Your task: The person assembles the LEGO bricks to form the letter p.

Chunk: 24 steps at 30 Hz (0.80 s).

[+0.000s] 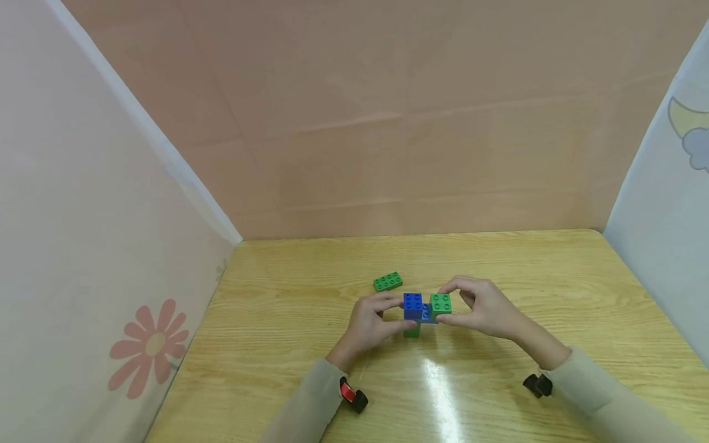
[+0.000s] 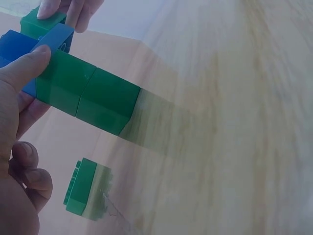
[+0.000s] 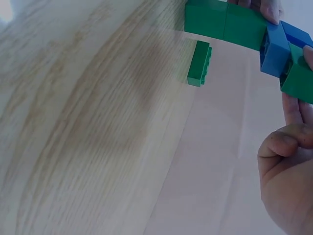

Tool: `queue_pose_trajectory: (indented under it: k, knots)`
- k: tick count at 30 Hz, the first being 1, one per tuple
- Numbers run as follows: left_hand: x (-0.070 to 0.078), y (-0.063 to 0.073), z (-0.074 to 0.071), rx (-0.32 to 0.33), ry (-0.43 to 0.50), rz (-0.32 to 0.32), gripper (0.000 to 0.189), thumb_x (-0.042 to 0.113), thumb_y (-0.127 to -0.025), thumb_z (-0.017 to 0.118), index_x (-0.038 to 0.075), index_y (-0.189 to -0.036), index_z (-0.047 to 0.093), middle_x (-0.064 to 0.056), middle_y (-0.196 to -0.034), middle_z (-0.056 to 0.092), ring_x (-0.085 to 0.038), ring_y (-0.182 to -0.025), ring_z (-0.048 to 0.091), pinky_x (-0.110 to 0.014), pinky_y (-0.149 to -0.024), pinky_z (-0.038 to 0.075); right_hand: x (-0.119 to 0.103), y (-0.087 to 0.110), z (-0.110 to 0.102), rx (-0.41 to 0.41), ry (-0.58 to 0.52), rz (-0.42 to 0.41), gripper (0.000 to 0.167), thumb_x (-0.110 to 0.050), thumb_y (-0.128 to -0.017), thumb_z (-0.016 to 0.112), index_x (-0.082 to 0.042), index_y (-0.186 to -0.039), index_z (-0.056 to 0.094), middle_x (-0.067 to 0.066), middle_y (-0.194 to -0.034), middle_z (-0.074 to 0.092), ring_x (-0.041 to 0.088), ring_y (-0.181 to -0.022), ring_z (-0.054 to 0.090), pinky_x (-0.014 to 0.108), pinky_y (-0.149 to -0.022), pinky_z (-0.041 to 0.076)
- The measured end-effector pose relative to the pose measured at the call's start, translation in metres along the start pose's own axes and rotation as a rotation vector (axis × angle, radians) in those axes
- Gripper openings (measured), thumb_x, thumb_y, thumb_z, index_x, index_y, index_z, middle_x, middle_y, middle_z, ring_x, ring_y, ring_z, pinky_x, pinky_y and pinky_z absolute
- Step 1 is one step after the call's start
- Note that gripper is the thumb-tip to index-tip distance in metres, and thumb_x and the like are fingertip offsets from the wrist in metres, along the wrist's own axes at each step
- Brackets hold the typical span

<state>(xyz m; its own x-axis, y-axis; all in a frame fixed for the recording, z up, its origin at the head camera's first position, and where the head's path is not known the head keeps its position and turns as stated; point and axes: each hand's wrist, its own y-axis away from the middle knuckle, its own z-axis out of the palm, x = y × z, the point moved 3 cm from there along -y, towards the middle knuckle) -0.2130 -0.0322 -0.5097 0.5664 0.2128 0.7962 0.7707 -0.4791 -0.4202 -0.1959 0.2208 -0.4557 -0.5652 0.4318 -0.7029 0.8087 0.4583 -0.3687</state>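
Observation:
A small tower of toy building bricks stands on the wooden table between both hands. Its column is two green blocks [image 2: 108,105], one on the other. A lighter blue brick [image 3: 275,50] lies across the top and juts out to the right. Above its left end sits a dark blue block [image 1: 412,306], which my left hand [image 1: 372,324] pinches between thumb and fingers, the thumb low by the lighter brick. My right hand [image 1: 487,309] pinches a green block [image 1: 440,304] front and back, at the jutting right end of the lighter blue brick.
A flat green brick [image 1: 388,282] with several studs lies on the table [image 1: 299,277] behind the tower, to the left. A tan cloth backdrop [image 1: 343,135] rises at the table's far edge. Pale sheets with printed shapes, such as a pink flower [image 1: 154,344], flank both sides.

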Motion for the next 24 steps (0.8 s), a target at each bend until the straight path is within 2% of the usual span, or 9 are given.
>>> queue_pose_trajectory:
  k: [4,7,9,11,14,16,20,24]
  knots:
    - [0.000,0.000,0.000,-0.005,0.011,-0.002,0.039,0.020,-0.083,0.090,0.009,-0.119,0.079,0.001,-0.117,0.075,-0.015,-0.048,0.033,-0.021,-0.045,0.031,0.007,0.001,0.002,-0.069,-0.013,0.012,0.048,-0.026,-0.077,0.094,-0.019,-0.119,0.072,-0.010,-0.078,0.053,0.000,-0.058,0.031,0.022,-0.050,0.035]
    - [0.000,0.000,0.001,-0.008,0.010,-0.013,0.039,0.022,-0.084,0.090,0.009,-0.119,0.079,0.003,-0.118,0.074,-0.015,-0.048,0.033,-0.021,-0.044,0.031,0.017,0.004,0.000,-0.139,-0.048,0.057,0.058,-0.027,-0.077,0.094,-0.016,-0.128,0.069,-0.007,-0.099,0.065,0.000,-0.059,0.030,0.025,-0.053,0.037]
    - [-0.001,0.001,0.001,-0.008,0.000,-0.027,0.039,0.024,-0.084,0.090,0.011,-0.119,0.079,0.005,-0.118,0.074,-0.012,-0.048,0.033,-0.021,-0.045,0.031,0.026,0.006,-0.003,-0.178,-0.060,0.097,0.062,-0.028,-0.078,0.094,-0.014,-0.132,0.067,-0.005,-0.112,0.067,0.000,-0.058,0.029,0.024,-0.059,0.041]
    - [-0.001,0.001,0.001,-0.008,-0.005,-0.045,0.040,0.026,-0.084,0.090,0.011,-0.120,0.079,0.007,-0.118,0.074,-0.011,-0.049,0.033,-0.021,-0.046,0.032,0.034,0.007,-0.007,-0.196,-0.073,0.141,0.063,-0.027,-0.079,0.093,-0.013,-0.134,0.066,-0.004,-0.121,0.067,0.000,-0.057,0.029,0.026,-0.059,0.042]
    - [-0.001,0.002,0.001,-0.006,-0.003,-0.067,0.040,0.027,-0.084,0.090,0.011,-0.120,0.079,0.008,-0.117,0.074,-0.013,-0.050,0.035,-0.021,-0.047,0.033,0.045,0.005,-0.011,-0.205,-0.090,0.187,0.061,-0.024,-0.082,0.091,-0.009,-0.135,0.065,0.001,-0.125,0.068,0.001,-0.054,0.029,0.027,-0.057,0.041]
    - [0.000,0.002,0.001,-0.004,0.006,-0.073,0.040,0.026,-0.084,0.090,0.011,-0.119,0.079,0.007,-0.117,0.074,-0.017,-0.050,0.037,-0.022,-0.047,0.033,0.052,0.002,-0.010,-0.199,-0.109,0.213,0.060,-0.020,-0.083,0.090,-0.007,-0.136,0.065,0.006,-0.127,0.068,0.003,-0.052,0.030,0.029,-0.050,0.038]
    - [-0.001,0.002,0.002,-0.006,0.015,-0.077,0.039,0.026,-0.085,0.089,0.012,-0.119,0.079,0.008,-0.117,0.073,-0.023,-0.050,0.038,-0.022,-0.046,0.033,0.066,-0.005,-0.005,-0.189,-0.126,0.248,0.061,-0.022,-0.084,0.089,-0.005,-0.137,0.064,0.012,-0.128,0.067,0.003,-0.051,0.032,0.026,-0.047,0.037]
    - [-0.002,0.002,0.003,-0.008,0.006,-0.079,0.039,0.028,-0.085,0.089,0.012,-0.120,0.079,0.010,-0.117,0.073,-0.017,-0.050,0.037,-0.022,-0.047,0.033,0.077,-0.014,0.002,-0.189,-0.146,0.269,0.060,-0.022,-0.086,0.087,-0.004,-0.138,0.063,0.013,-0.129,0.067,0.004,-0.050,0.032,0.025,-0.046,0.036]
